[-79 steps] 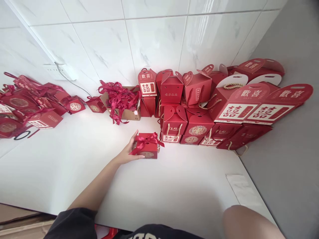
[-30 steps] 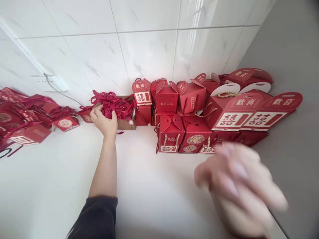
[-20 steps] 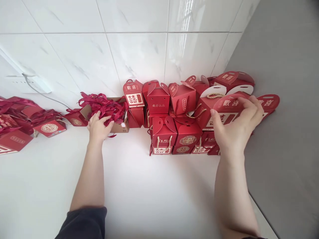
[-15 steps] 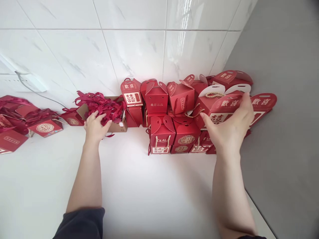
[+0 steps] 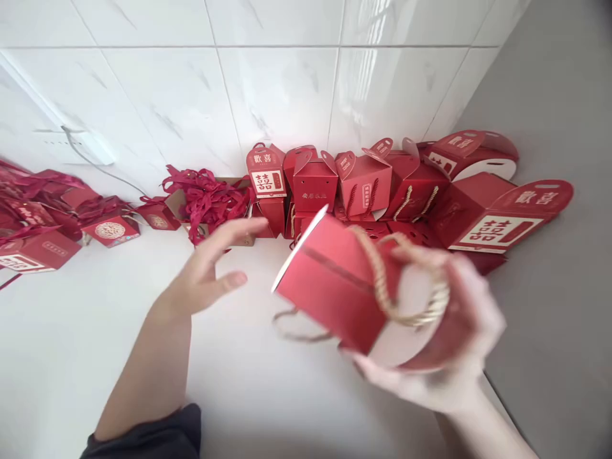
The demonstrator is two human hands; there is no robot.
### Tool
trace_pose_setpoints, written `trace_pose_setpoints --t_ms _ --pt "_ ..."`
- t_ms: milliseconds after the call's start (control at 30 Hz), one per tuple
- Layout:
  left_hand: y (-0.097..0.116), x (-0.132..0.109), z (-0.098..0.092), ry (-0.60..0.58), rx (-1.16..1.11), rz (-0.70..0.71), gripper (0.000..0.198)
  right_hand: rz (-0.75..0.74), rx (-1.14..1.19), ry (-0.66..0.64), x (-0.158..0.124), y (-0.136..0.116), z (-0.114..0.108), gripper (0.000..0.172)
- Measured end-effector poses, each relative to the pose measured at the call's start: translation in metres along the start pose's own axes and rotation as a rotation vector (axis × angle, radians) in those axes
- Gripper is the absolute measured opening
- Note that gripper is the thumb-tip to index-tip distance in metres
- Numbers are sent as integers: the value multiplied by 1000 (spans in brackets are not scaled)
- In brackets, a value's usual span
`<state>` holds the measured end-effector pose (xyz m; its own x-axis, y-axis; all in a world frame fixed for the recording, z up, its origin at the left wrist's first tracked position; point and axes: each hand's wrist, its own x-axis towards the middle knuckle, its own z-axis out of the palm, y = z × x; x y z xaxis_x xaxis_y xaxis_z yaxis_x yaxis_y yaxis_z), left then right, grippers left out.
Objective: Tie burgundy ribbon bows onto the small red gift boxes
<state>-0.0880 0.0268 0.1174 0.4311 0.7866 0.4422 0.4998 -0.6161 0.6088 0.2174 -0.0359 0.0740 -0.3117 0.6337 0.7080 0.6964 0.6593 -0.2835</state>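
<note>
My right hand [image 5: 459, 338] is shut on a red paper gift box [image 5: 329, 287], which is tilted on its side with its white-edged end toward my left hand. Its twisted rope handle [image 5: 411, 287] hangs loose across the box near my fingers, and a second rope loop trails below it. My left hand [image 5: 201, 271] is open and holds nothing, fingers apart, a little to the left of the box and not touching it. Behind that hand stands a cardboard box [image 5: 234, 185] heaped with crimson ribbon [image 5: 203, 204].
Red gift boxes with double-happiness labels [image 5: 363, 182] stand along the tiled wall [image 5: 282, 83]. Ribboned red boxes [image 5: 109, 229] lie at far left. A wall socket [image 5: 90, 148] has a cable. The white surface [image 5: 119, 357] ends against grey floor [image 5: 545, 357] at right.
My right hand has lifted a red box off the stack and brought it toward the middle. My left hand has come away from the ribbons, empty. The stack at right is lower.
</note>
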Motion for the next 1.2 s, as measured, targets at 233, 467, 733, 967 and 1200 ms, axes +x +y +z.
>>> trace_pose_setpoints --t_ms 233,467,733,967,1200 --pt "-2 -43 36 -64 2 -317 34 91 258 -142 -57 -18 70 82" --pt "-4 -70 70 -292 29 -197 22 153 343 -342 -27 -4 61 22" --pt "-15 -81 98 -370 155 19 31 108 491 -578 0 16 61 33" --pt "-4 -78 108 -500 259 24 26 -55 368 -820 9 11 58 40" --pt "1 -77 108 -556 315 113 40 25 485 -911 21 14 52 39"
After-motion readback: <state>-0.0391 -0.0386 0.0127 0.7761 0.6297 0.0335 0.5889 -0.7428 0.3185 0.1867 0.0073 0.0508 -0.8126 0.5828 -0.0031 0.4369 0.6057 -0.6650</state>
